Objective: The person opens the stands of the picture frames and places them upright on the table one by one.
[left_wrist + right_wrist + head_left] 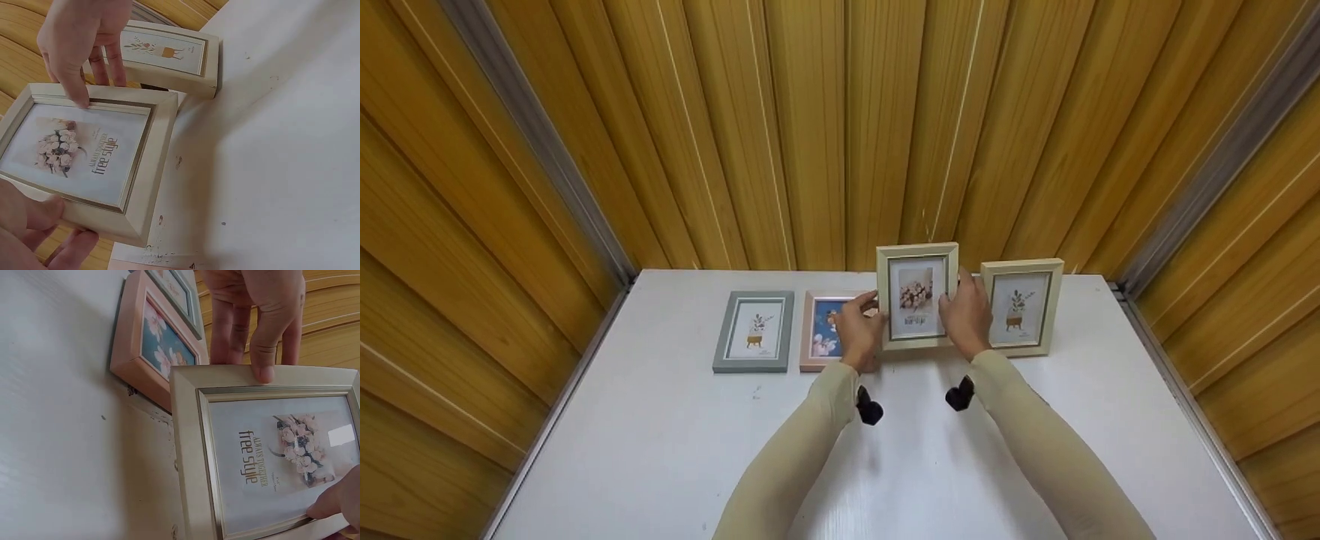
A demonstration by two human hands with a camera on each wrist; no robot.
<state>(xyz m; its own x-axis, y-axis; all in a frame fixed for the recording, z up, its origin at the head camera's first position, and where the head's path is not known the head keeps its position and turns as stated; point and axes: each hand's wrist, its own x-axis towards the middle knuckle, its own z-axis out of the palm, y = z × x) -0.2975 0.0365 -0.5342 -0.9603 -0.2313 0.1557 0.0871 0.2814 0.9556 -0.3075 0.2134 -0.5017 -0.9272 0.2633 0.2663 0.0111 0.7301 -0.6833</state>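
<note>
Both hands hold a cream picture frame (917, 251) with a print of pale roses, its face toward me. The left hand (859, 330) grips the left side, thumb (48, 211) on the front moulding and fingers behind. On the opposite side the right hand (969, 315) pinches the edge, its thumb (326, 502) lying near the glass. In the wrist views the lower edge appears raised off the white table (660, 450). Just right stands another cream frame (1024, 350) with a potted-plant print. A pink frame (814, 367) with a blue floral picture is partly covered by the left hand.
At the far left of the row is a grey-green frame (750, 368) with a plant print. Yellow wood-patterned panels (810, 135) rise behind the table and on both sides. Small marks (179, 162) dot the tabletop.
</note>
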